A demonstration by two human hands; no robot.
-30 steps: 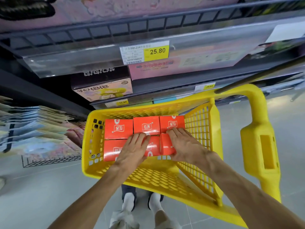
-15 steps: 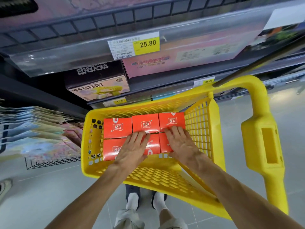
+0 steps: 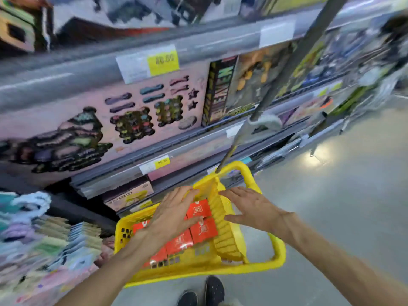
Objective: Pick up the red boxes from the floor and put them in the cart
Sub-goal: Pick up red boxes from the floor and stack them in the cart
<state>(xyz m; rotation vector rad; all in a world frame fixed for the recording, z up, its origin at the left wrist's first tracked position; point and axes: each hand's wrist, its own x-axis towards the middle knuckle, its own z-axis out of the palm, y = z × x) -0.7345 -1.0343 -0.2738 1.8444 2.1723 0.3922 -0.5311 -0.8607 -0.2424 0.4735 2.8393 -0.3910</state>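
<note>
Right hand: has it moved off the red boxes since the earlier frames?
Yes. The right hand has lifted off the red boxes and now hovers open past the yellow cart's mesh side wall, on the handle side.

A shop aisle: long shelves (image 3: 154,138) of boxed toys (image 3: 106,120) with yellow price tags (image 3: 163,60) on their edges, and a yellow shopping cart (image 3: 260,268) on the floor

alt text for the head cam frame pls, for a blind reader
Two open hands, left and right, hover over a yellow cart holding red boxes packed side by side. The cart stands on a grey floor beside blurred toy shelves; dark shoes show at the bottom.
</note>
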